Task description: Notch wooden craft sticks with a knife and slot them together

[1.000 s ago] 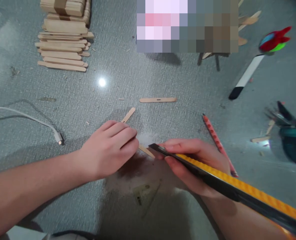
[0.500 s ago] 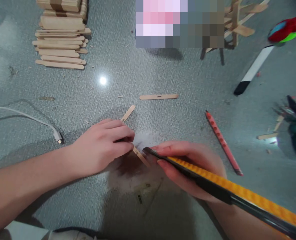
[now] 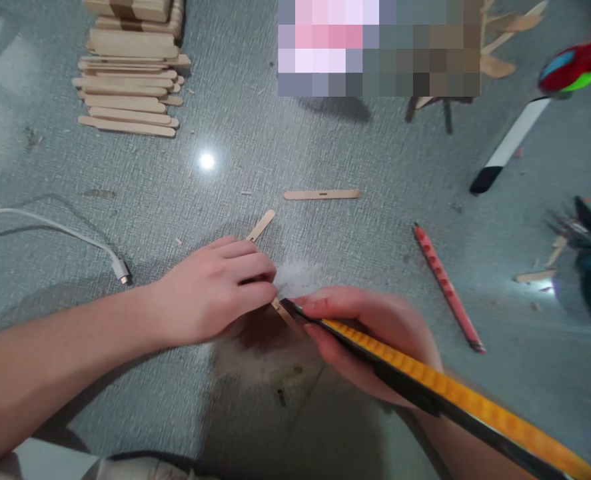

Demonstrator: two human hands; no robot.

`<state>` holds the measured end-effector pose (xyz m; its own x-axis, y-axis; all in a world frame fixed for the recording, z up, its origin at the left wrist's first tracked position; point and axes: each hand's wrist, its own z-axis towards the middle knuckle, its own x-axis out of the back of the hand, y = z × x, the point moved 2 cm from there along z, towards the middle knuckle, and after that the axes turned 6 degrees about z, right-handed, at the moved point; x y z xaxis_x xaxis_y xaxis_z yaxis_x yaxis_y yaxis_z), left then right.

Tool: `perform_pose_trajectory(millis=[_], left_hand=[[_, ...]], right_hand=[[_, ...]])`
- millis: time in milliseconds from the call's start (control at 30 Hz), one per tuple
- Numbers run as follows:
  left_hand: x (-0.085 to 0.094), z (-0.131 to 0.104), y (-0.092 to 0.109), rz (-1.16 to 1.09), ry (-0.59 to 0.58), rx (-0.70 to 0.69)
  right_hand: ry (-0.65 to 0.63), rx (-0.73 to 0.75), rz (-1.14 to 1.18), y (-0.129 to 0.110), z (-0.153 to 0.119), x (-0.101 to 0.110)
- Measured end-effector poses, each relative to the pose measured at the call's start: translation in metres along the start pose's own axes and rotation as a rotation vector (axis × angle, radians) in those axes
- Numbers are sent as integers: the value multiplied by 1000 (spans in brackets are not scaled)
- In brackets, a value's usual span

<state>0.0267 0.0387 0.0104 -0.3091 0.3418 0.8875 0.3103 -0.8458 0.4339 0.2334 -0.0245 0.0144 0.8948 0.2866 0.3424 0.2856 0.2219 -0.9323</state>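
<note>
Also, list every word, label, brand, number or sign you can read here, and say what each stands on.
None can be read.
Knife: no legible lettering.
Pencil: no legible lettering.
Lone stick: a small dark mark, not a readable character.
Pixelated patch: any text beneath it is hidden.

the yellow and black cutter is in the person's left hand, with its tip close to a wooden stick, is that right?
Wrong hand: the head view shows the yellow and black cutter in the right hand, not the left. Its tip is indeed close to a wooden stick.
</note>
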Motion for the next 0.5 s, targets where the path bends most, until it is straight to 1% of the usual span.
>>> perform_pose_trajectory(millis=[167,367,500], left_hand=[[-2,-1,-1,8,5,-2],[-3,-1,-1,16,4,0],[-3,0,1,31,-7,10]], right_hand=[[-43,27,-29,-1,-1,-2],[-31,58,-73,0,1,-4],[-33,47,-83,0,-1,-5]])
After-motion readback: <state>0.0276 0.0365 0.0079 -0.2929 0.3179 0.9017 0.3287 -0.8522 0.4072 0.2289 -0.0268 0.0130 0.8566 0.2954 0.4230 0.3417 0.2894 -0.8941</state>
